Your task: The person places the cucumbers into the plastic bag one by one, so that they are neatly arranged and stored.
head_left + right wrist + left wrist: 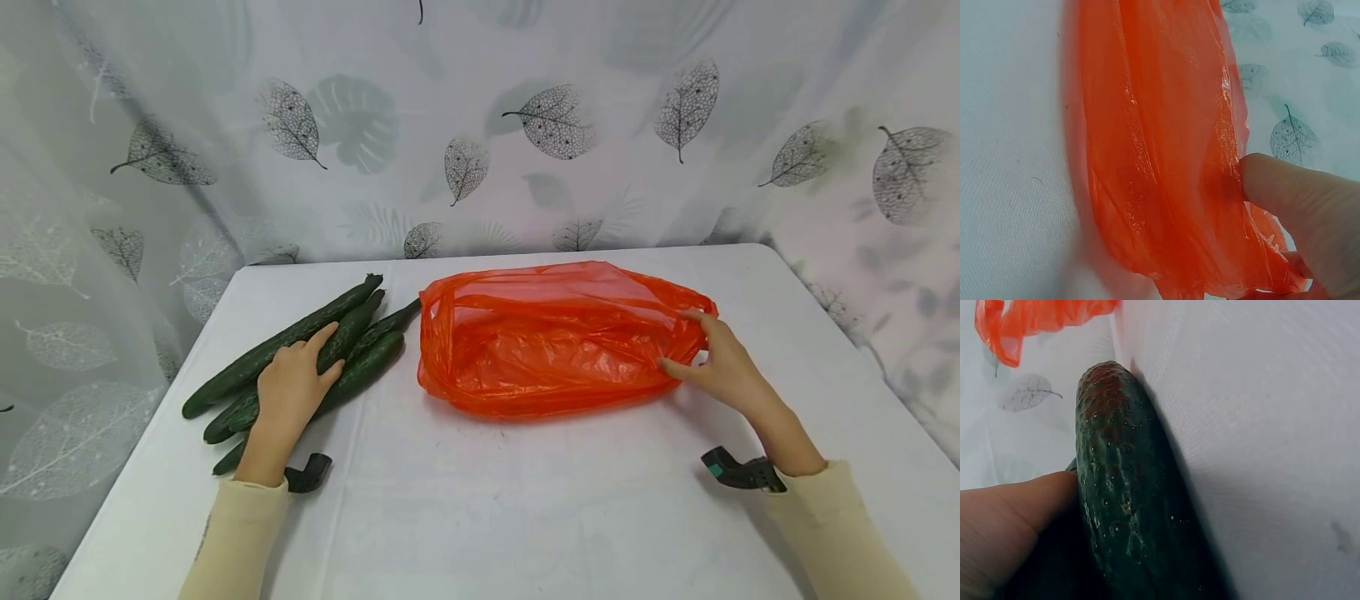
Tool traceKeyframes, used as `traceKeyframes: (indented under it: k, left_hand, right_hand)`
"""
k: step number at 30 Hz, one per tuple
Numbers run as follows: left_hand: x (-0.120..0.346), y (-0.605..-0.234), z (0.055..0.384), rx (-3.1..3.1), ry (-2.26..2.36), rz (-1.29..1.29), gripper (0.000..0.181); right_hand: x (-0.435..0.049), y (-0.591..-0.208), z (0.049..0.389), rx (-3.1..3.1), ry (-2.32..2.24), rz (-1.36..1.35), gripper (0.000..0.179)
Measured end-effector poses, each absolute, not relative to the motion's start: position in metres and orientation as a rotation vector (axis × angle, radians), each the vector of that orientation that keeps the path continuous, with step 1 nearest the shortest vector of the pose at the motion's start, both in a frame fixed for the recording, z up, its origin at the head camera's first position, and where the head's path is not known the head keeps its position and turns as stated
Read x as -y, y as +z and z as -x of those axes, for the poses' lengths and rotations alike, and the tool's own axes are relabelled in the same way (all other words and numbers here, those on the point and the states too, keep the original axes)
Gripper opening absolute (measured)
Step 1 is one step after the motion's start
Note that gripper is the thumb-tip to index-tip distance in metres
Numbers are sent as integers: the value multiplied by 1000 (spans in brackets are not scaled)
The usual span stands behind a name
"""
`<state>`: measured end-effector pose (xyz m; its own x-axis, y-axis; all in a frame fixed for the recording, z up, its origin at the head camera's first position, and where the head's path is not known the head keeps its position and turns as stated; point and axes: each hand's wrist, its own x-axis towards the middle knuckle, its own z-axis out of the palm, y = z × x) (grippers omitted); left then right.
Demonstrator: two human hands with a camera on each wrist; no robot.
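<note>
Several dark green cucumbers (247, 375) lie side by side at the left of the table. My left hand (292, 387) reaches over them, its fingers and thumb around a middle cucumber (349, 332). In the left wrist view the thumb (1029, 503) lies along the inner side of the front, bumpy cucumber (1125, 481). A red plastic bag (547, 358) lies at the table's middle, its mouth spread wide toward me. At the bag's right end my right hand (723, 362) pinches the rim; the right wrist view shows the thumb (1279, 184) against the film.
The white-covered table (480, 517) reaches forward to a curtain (480, 125) printed with leaves, which also hangs along both sides. A dark wrist camera (307, 473) sits on the left wrist, another camera (738, 471) on the right.
</note>
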<state>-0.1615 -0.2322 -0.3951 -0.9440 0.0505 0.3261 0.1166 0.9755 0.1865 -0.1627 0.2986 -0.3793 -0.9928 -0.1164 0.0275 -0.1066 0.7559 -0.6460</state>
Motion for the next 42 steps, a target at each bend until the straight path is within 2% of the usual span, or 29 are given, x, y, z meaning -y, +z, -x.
traceKeyframes:
  k: [14, 42]
  left_hand:
    - [232, -393, 160, 2758, -342, 98, 57]
    - [198, -350, 163, 2599, -223, 303, 55]
  right_hand:
    - [-301, -381, 163, -2932, -1073, 206, 77]
    - [-302, -379, 162, -2920, -1088, 188, 77]
